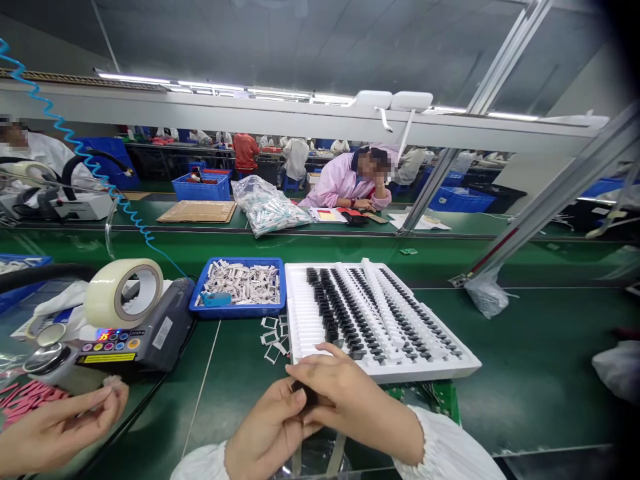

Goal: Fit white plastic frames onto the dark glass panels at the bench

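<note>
My left hand (270,427) and my right hand (345,393) meet low in the middle of the head view, in front of a white tray (295,320). Between them is a small dark part (306,395), mostly covered by fingers. My left thumb and fingers pinch it from one side, and my right hand wraps over the other side. Rows of black parts (327,313) stand in the tray's slots; its left strip of slots is bare. Left of the tray lie several loose white frames (271,337).
A blue bin (192,300) of white pieces stands behind the frames. Left of it, a tape dispenser (170,327) bears a tape roll (107,297). A co-worker's hand (70,420) reaches in from the left. Green circuit boards (443,400) lie by the tray's front edge.
</note>
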A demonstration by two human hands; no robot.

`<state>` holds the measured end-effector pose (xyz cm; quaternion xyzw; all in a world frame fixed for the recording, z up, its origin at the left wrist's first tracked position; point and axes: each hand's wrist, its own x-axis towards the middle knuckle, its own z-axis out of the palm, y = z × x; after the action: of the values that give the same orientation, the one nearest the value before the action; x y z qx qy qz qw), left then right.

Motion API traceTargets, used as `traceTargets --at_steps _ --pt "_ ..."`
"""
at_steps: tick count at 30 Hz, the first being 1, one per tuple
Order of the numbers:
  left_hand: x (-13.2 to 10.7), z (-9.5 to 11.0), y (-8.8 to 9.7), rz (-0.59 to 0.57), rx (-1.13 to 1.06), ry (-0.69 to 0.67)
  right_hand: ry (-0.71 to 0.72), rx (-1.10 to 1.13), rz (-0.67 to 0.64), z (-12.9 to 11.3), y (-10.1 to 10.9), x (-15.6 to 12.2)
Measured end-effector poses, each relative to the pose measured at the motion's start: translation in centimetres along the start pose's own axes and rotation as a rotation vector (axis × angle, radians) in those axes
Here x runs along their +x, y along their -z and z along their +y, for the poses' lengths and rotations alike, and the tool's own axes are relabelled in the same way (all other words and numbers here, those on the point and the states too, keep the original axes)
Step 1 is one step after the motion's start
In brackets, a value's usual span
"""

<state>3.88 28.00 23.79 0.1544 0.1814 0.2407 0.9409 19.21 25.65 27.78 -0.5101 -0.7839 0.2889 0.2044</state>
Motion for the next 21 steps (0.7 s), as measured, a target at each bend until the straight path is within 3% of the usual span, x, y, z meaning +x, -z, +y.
traceTargets --at_steps 4,10,13,17,19,21 --pt "-0.3 -0.3 0.1 0.061 0.001 0.033 -0.050 0.117 0.025 0.1 -1.1 -0.2" --pt "-0.8 -2.0 2.1 0.004 -0.002 0.171 0.068 0.038 -0.035 0.2 -3.2 -1.2" --pt "-0.9 -2.5 3.4 -0.012 -0.005 0.186 0.064 0.035 -0.053 1.2 -1.2 -1.9" --pt "-0.9 -2.1 4.2 0.033 -0.120 0.233 -0.278 -0.339 0.075 4.8 2.8 -2.6" --pt "-0.8 -1.8 4.0 0.058 -0.177 0.221 -0.368 -0.513 0.045 6.6 3.7 -2.5" --pt "-0.6 -1.4 3.4 0.108 -0.186 0.207 -0.346 -0.548 -0.010 7.7 3.6 -2.2"
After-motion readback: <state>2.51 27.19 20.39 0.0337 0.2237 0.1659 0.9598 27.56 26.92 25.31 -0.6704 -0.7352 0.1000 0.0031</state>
